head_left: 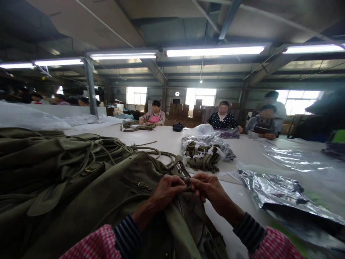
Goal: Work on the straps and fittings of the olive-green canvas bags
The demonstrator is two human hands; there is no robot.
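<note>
An olive-green canvas bag [113, 190] with a small brass buckle [142, 185] lies in front of me on the table. Both hands meet at its upper right edge, beside a strap end. My left hand [168, 189] is closed in a pinch on the edge of the bag. With thumb and fingers together, my right hand [206, 185] pinches a short dark strap [188, 180] at the same spot. The fingers partly cover the small piece between them, so its exact form is hidden.
More olive bags with cord handles [88, 151] are heaped at left. Beyond my hands sits a plastic-wrapped bundle of straps [203, 154]. Silver plastic bags [283, 187] lie at right on the white table [167, 140]. Several people sit across the table, one person stands behind.
</note>
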